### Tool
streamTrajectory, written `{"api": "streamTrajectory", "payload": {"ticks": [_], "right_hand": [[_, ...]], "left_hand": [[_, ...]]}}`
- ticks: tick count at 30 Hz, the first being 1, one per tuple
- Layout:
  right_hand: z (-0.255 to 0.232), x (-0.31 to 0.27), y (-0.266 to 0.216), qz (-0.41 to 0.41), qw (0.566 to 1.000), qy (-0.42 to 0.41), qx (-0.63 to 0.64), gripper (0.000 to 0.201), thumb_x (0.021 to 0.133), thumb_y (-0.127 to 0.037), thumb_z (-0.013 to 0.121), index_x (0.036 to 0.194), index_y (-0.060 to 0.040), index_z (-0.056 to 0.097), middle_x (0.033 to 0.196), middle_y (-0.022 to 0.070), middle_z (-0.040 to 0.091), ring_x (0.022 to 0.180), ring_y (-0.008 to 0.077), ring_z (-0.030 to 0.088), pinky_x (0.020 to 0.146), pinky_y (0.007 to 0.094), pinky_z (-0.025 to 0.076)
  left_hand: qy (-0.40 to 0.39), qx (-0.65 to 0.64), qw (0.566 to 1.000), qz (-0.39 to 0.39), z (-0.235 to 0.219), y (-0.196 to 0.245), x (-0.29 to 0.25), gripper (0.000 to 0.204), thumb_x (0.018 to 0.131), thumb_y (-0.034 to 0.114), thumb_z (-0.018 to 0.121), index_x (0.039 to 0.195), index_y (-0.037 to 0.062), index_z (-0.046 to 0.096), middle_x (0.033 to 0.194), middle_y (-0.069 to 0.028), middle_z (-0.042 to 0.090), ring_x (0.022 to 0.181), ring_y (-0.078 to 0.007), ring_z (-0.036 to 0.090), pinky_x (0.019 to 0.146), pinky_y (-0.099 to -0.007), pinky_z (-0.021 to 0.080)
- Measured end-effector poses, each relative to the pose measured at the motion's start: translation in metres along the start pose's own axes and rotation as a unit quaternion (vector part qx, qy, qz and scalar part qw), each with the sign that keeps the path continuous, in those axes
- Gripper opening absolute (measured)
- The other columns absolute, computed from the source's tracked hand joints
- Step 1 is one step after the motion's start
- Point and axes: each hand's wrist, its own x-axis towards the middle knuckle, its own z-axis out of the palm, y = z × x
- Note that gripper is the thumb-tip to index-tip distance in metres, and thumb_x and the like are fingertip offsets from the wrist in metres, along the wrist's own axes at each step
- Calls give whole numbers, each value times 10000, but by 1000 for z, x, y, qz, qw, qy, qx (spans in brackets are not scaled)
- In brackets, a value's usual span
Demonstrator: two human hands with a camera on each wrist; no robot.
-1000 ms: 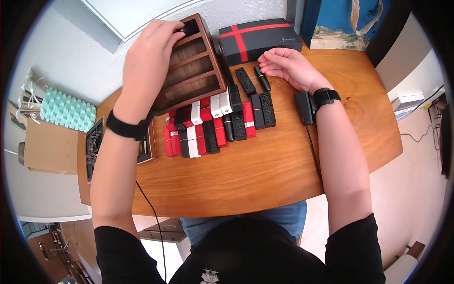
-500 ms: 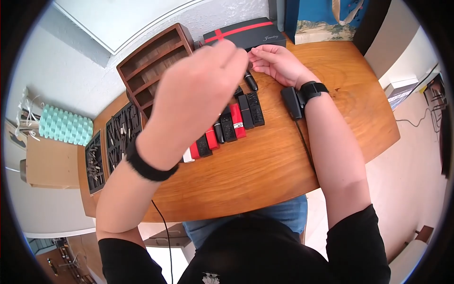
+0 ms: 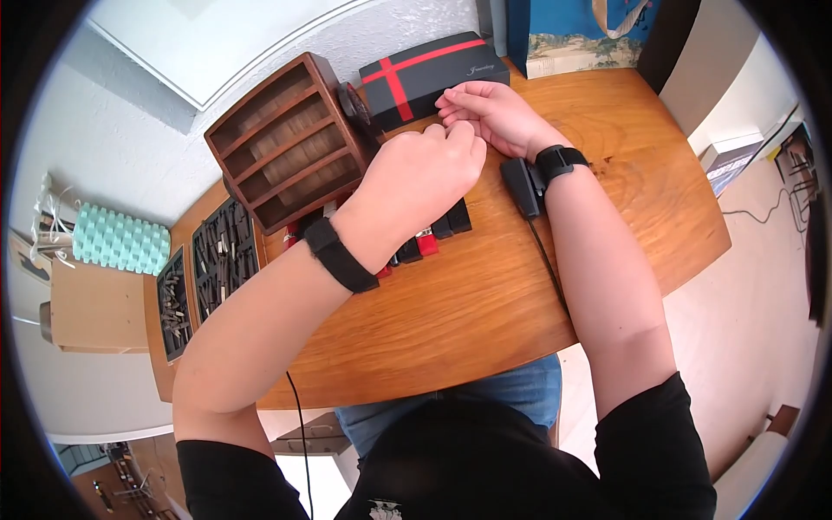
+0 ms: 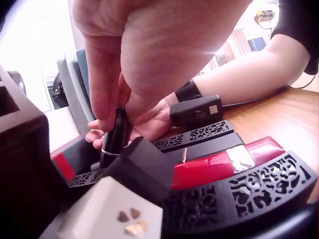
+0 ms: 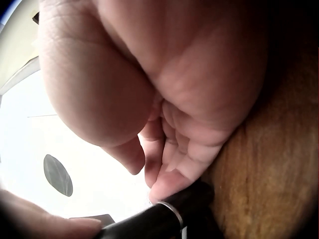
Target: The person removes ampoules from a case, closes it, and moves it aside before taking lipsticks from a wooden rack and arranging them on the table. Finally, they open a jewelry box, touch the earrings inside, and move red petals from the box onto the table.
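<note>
My left hand pinches a black lipstick tube with a silver ring, its thumb and fingers on the upper end. The tube stands tilted among cosmetic boxes in the left wrist view. Beside it is my right hand, palm turned inward and fingers loosely bent, holding nothing; its fingertips are right at the tube in the right wrist view. Under the left hand lie red boxes, black openwork boxes and a white box, largely hidden in the head view.
A wooden compartment rack stands left of the boxes. Behind is a black gift box with red ribbon, and a blue paper bag. Two trays of small dark pieces lie at the left edge. A mint foam roller stands beyond it.
My left hand has left the top of the wooden rack and moved right and down to the black lipstick tube. The right hand stays nearly still. The head view has shifted slightly.
</note>
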Motion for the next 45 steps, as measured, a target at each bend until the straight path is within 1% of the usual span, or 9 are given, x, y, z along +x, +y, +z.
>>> {"api": "streamTrajectory", "payload": {"ticks": [8, 14, 20, 26, 28, 29, 32, 38, 45], "right_hand": [[1, -2, -2, 0, 1000, 0, -20, 218, 1095, -191, 663, 1175, 9, 700, 1129, 84, 744, 997, 132, 713, 920, 263, 604], [1, -2, -2, 4, 1000, -6, -11, 221, 1094, -188, 664, 1174, 15, 700, 1135, 88, 747, 1001, 133, 716, 909, 258, 604], [-2, -1, 0, 3, 1000, -6, -13, 244, 1092, -206, 671, 1184, 18, 702, 1128, 85, 746, 985, 129, 720, 896, 252, 604], [1, -3, -1, 7, 1000, 5, -17, 261, 1095, -220, 668, 1194, 18, 710, 1104, 74, 746, 972, 121, 722, 875, 238, 600], [-3, -2, -1, 10, 1000, -2, -17, 296, 1081, -218, 686, 1212, 48, 694, 1145, 109, 731, 1023, 156, 710, 926, 276, 595], [-4, -1, -1, 15, 1000, -7, -18, 296, 1081, -218, 686, 1212, 48, 694, 1145, 109, 731, 1023, 156, 710, 926, 276, 595], [-3, -2, -3, 19, 999, 8, -24, 291, 1087, -226, 679, 1197, 43, 702, 1115, 94, 730, 1008, 148, 708, 912, 263, 596], [-1, -4, -4, 31, 999, 11, -24, 283, 1096, -240, 667, 1184, 26, 713, 1088, 77, 731, 981, 134, 704, 893, 256, 596], [-2, -4, -3, 32, 999, 14, -19, 275, 1102, -236, 657, 1190, 17, 717, 1086, 69, 734, 974, 121, 696, 895, 254, 591]], "left_hand": [[-60, -76, 995, -25, -4, 7, -11, 170, 835, 58, 707, 985, 53, 628, 913, -60, 613, 832, -204, 702, 642, -308, 600], [-99, -153, 979, -96, -46, 22, -37, 414, 924, 146, 756, 1314, 32, 680, 1122, -80, 694, 993, -246, 687, 827, -359, 595], [-105, -295, 926, -208, -113, 56, -120, 511, 894, 167, 821, 1362, 21, 678, 1299, -136, 685, 1131, -281, 685, 900, -367, 581], [-120, -282, 869, -389, -132, 94, -243, 527, 860, 52, 820, 1367, 14, 684, 1368, -168, 665, 1245, -360, 634, 1069, -450, 511], [-112, -236, 829, -495, -134, 105, -276, 481, 936, 81, 717, 1409, 5, 665, 1450, -188, 638, 1334, -399, 593, 1147, -490, 440], [-114, -236, 825, -501, -132, 111, -292, 481, 936, 81, 717, 1409, 5, 665, 1450, -188, 638, 1334, -399, 593, 1147, -490, 440], [-135, -146, 854, -480, -126, 128, -314, 520, 1076, 222, 386, 1470, -7, 638, 1573, -190, 580, 1467, -383, 529, 1208, -491, 356], [-77, -93, 853, -507, -114, 140, -315, 526, 1104, 223, 332, 1445, -13, 657, 1492, -179, 659, 1396, -339, 608, 1175, -458, 371], [-43, -92, 845, -526, -113, 167, -339, 535, 1110, 263, 339, 1434, -15, 661, 1502, -175, 647, 1439, -367, 555, 1185, -495, 355]]}}
